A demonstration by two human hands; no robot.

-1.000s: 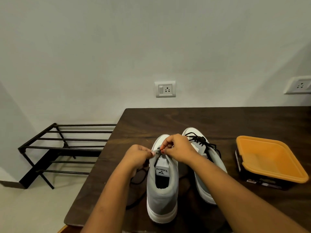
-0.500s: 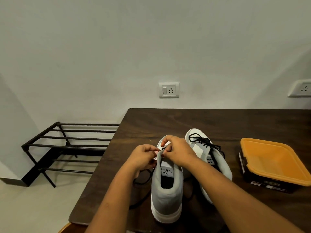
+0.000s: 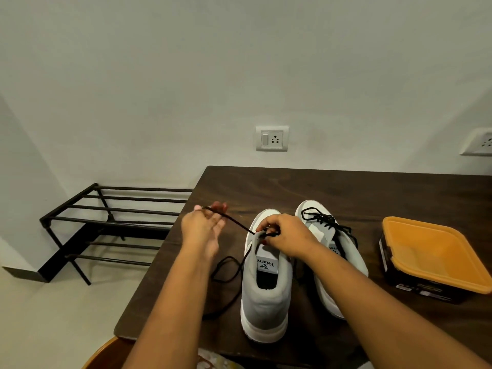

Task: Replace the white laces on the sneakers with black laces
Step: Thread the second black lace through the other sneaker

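Drawn away from the shoe since half a second ago, the left hand (image 3: 203,230) is now seen up and to the left of where both hands were then bunched together at the eyelets. Its grip is loosely spread, with the black lace (image 3: 234,222) laid across the fingers (image 3: 219,209) rather than pinched tight; how firmly it is held cannot be told. From that grip the lace is stretched taut, down and rightward, to the right hand (image 3: 286,235), whose grip is pressed together on the lace at the top of the near sneaker (image 3: 265,288).

A length of lace has thus been pulled through an eyelet, so one more crossing is judged done on this shoe. Slack is left looped below the left grip on the tabletop (image 3: 346,187).

Right of the right-hand grip, the other sneaker (image 3: 343,251) is seen already threaded in black. Farther right an orange-lidded box (image 3: 434,254) sits. No white laces can be made out.
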